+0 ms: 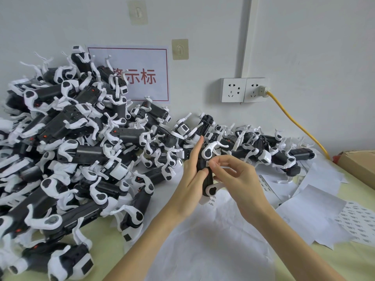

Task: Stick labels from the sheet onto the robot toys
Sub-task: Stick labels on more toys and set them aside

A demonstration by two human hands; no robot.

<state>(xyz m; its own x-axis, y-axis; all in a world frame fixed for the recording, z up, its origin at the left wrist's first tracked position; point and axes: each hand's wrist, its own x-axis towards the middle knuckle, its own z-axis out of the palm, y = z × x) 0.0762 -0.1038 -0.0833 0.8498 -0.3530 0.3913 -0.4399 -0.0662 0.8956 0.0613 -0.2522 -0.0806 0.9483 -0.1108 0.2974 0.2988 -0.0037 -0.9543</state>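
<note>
My left hand [191,179] grips a black-and-white robot toy [209,184] held upright above the table, thumb across its black body and index finger straight up along its side. My right hand [233,177] pinches a small white label [208,164] against the toy's body with thumb and forefinger. A label sheet [265,184] with small printed stickers lies on the table just right of the hands. A big heap of the same robot toys [77,138] fills the left half and runs along the wall.
Loose white backing papers [213,240] cover the yellow-green table [355,262] under my arms. More label sheets [359,222] lie at the right. A cardboard box [359,165] stands at the far right edge. A yellow cable [294,118] runs from the wall socket [245,90].
</note>
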